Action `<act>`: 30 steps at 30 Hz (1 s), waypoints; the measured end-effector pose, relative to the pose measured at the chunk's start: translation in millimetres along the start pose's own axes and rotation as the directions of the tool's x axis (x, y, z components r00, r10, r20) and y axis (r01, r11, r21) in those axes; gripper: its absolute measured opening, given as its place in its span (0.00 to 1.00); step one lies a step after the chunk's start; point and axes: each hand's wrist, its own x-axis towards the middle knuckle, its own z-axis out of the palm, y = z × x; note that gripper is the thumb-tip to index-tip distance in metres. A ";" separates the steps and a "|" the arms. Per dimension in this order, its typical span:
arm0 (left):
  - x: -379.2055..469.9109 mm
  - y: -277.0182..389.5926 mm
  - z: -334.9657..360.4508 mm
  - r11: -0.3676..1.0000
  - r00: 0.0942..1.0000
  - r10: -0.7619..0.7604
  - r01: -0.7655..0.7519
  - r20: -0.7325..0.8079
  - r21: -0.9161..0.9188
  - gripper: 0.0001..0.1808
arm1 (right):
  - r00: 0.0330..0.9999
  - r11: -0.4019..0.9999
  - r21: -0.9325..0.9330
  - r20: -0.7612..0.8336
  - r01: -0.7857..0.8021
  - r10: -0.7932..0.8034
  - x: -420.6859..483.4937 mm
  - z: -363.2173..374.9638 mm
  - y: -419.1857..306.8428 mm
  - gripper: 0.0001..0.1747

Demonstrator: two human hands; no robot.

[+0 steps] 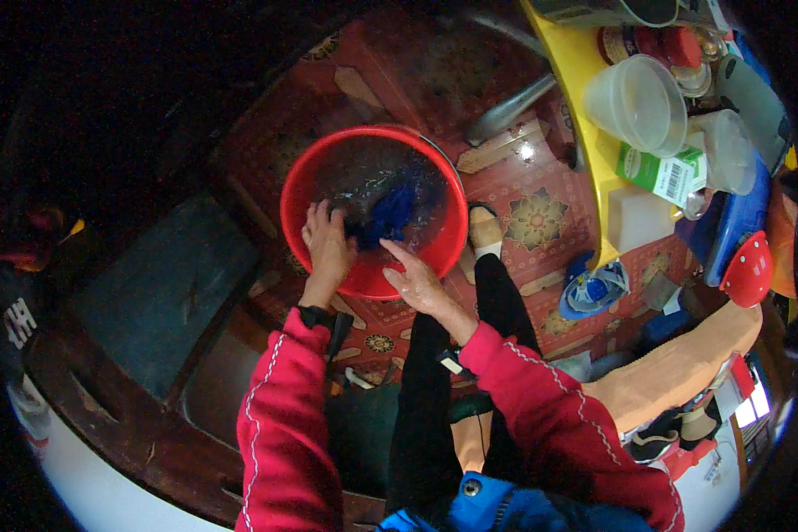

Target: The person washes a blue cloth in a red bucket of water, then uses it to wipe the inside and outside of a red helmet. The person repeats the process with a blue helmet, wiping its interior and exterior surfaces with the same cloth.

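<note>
A red plastic basin [376, 284] stands on the patterned floor before me, holding water. A dark blue cloth [392, 211] lies wet in it, partly under the surface. My left hand [327, 241] is over the basin's near left part, fingers bent and spread, close to the cloth's dark edge; whether the fingertips touch anything cannot be told. My right hand [412, 276] reaches over the near right rim, index finger pointing towards the cloth, with nothing seen in its grasp.
At right, a yellow table [575, 60] bears translucent plastic tubs [635, 106] and a green-and-white packet [662, 169]. A blue helmet [594, 289] lies below its edge. A dark seat [166, 292] is at left. My shoe [485, 226] is beside the basin.
</note>
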 end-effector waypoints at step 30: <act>-109.2 14.9 -138.0 -0.468 0.978 0.072 0.208 0.197 -0.859 0.23 | 0.980 0.362 0.928 0.013 -0.086 0.200 53.6 -11.2 -24.1 0.50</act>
